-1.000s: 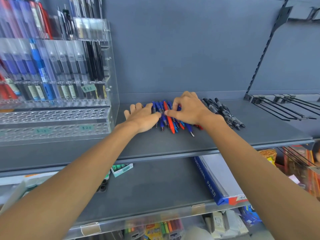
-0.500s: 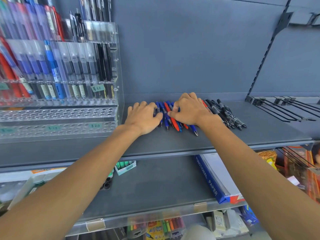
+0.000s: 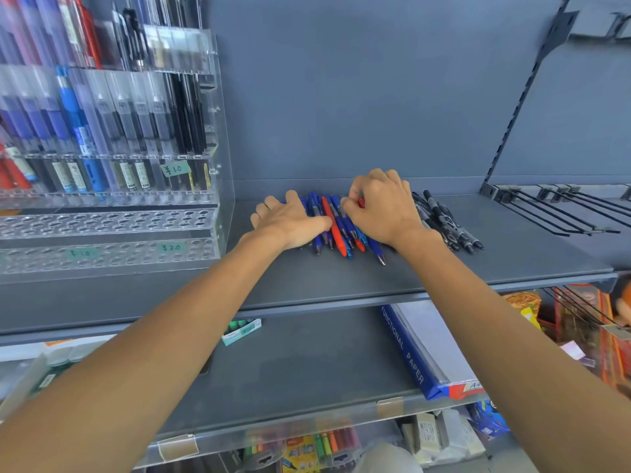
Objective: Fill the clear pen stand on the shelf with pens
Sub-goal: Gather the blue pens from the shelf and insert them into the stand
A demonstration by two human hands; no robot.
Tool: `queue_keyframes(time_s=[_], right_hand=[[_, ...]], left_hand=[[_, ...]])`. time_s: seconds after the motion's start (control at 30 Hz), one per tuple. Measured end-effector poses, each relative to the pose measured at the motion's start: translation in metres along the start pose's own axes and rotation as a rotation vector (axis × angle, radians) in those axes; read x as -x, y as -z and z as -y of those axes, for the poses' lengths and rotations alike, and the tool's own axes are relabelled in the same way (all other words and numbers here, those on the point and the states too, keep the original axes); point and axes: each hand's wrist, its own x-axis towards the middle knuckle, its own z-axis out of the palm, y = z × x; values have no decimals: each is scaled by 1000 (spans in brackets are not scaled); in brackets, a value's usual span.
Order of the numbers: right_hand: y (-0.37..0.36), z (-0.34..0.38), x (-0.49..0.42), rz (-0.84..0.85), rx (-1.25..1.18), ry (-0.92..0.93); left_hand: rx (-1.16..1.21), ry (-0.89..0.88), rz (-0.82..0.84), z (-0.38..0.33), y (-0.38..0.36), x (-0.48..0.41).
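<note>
Fingers (image 3: 273, 208) of the left hand (image 3: 290, 221) lie spread and nearly flat across the near-left edge of a pile of blue and red pens (image 3: 338, 223), palm down, pressing on them rather than closing around any one. The right hand (image 3: 382, 206) curls over the far-right side of the same pile, its fingertips bunched tightly together at the upper ends of the pens; whether it actually pinches one pen cannot be told, since the knuckles hide the contact. The pens lie side by side on a grey shelf (image 3: 512, 261), tips pointing toward the camera, with one long red pen (image 3: 333, 227) showing in the gap between the two hands. Just beside the right wrist, a separate cluster of black pens (image 3: 447, 223) rests on the same shelf. The clear pen stand (image 3: 112, 230) sits at the shelf's left end, well apart from the pile: its upper tiers are packed with upright pens, while its two lower perforated rows stand open, with green price tags on the front. Black display hooks (image 3: 563, 213) jut out at far right. On the shelf below lies a blue ream marked "Functional Paper" (image 3: 420, 353).
</note>
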Motion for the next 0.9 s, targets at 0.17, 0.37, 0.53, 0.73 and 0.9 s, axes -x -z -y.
queue_keyframes(time_s=[0.17, 0.37, 0.53, 0.73, 0.9], right_hand=[[-2, 1, -3, -64, -70, 40], [-4, -4, -3, -118, -88, 36], [-5, -9, -3, -97, -81, 27], [-6, -13, -1, -88, -77, 30], [-3, -16, -2, -119, -88, 33]], left_hand=[[-3, 75, -8, -5, -1, -6], [-34, 114, -17, -9, -4, -12], [-10, 125, -39, -11, -6, -18], [-113, 44, -42, -17, -2, -17], [-122, 59, -10, -24, -3, -12]])
